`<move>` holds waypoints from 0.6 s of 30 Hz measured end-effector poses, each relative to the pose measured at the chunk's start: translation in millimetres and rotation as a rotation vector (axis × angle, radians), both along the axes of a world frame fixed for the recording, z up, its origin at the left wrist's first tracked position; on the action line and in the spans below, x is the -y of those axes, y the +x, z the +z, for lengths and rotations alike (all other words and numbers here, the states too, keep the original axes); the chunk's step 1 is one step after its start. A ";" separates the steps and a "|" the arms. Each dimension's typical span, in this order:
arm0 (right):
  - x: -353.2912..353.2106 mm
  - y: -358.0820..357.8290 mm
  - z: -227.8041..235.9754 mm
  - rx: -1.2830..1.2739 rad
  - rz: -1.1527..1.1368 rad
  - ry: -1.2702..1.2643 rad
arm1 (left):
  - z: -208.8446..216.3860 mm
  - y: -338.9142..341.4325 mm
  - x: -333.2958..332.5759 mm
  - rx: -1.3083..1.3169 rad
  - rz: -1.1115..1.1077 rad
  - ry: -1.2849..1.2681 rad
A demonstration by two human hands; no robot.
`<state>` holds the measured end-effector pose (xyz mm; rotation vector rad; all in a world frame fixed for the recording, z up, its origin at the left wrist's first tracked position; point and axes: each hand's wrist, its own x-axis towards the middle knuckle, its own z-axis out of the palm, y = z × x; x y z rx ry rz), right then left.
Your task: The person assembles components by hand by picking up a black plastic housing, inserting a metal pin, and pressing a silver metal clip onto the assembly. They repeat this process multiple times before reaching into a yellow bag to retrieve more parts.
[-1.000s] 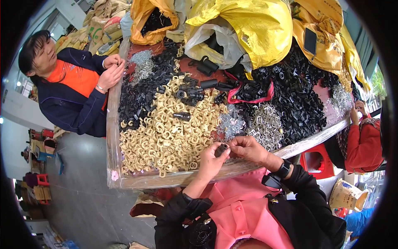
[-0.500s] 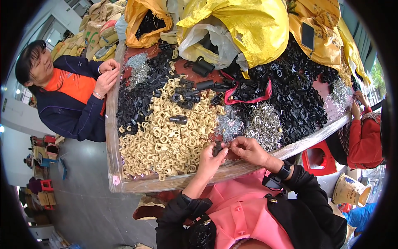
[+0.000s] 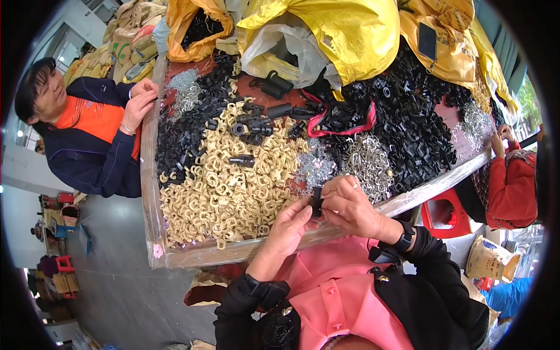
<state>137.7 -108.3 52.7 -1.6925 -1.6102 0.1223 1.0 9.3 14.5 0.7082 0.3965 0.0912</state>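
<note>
Over the near edge of the table, my left hand (image 3: 287,227) and my right hand (image 3: 352,209) meet around a small black plastic part (image 3: 317,202). The left thumb and fingers pinch its lower side, and the right fingers close on it from the right. Its exact kind is partly covered by my fingers. Left of my hands spreads a big heap of tan ring-shaped plastic pieces (image 3: 221,204). Just beyond them lie a pile of small silvery pieces (image 3: 314,168) and a pile of bent metal hooks (image 3: 368,166).
Black plastic parts (image 3: 408,134) cover much of the wood-rimmed table (image 3: 204,255). Yellow sacks (image 3: 356,46) stand along the back, with a phone (image 3: 427,41) on one. A person in orange and navy (image 3: 87,140) works at left; another in red (image 3: 513,192) at right, near a red stool (image 3: 443,216).
My right hand has moved left and up onto the black part, which stands more upright between both hands. The view has shifted slightly.
</note>
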 end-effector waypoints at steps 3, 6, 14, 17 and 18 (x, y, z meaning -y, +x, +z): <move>-2.0 -5.0 7.9 0.108 0.014 0.030 | 3.9 -1.1 3.3 0.005 -0.013 0.066; -1.2 -6.4 8.5 0.162 0.029 0.027 | 4.9 -3.6 7.1 -0.036 -0.025 0.076; -5.6 -4.3 7.6 0.104 0.077 -0.093 | 6.2 -4.9 5.8 -0.041 -0.153 0.171; -7.7 -4.5 7.0 0.098 0.084 -0.128 | 3.2 -5.7 6.1 -0.065 -0.171 0.146; -8.5 -4.6 5.0 0.090 0.086 -0.137 | 2.1 -6.0 5.6 -0.077 -0.179 0.134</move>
